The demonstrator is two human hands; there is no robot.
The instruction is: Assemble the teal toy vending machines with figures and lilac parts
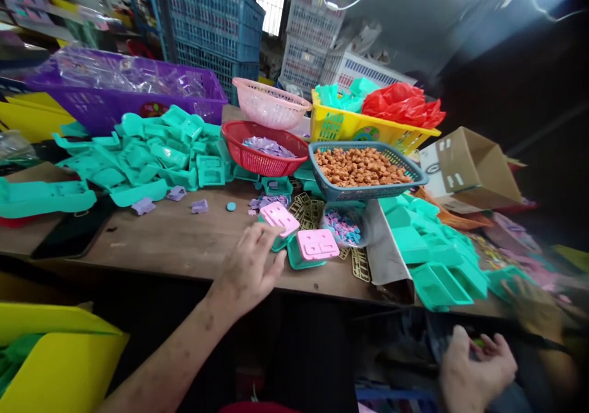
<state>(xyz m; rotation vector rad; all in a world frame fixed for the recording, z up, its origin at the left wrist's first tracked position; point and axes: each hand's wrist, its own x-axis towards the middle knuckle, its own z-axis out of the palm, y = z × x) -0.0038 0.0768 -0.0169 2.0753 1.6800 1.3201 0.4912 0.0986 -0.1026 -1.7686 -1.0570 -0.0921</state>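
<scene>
My left hand (248,266) reaches over the table with its fingers apart. Its fingertips are at the near edge of a teal box with a pink panel (280,218) on top, and the thumb stands clear. Just right of it sits a second teal box (306,262) with a pink panel (317,244). My right hand (478,370) is low at the right, below the table edge, its fingers half curled with a gap to the thumb. Around the boxes lie gold sprue frames (361,264), small purple parts (269,202) and a bag of small coloured pieces (343,227).
Teal parts are heaped at left (156,149) and right (427,241). Behind stand a red basket (264,164), a blue-grey basket (368,192) of brown pieces and a purple basket (124,94). A phone (73,232) lies at left. A co-worker's hand (534,305) is at right.
</scene>
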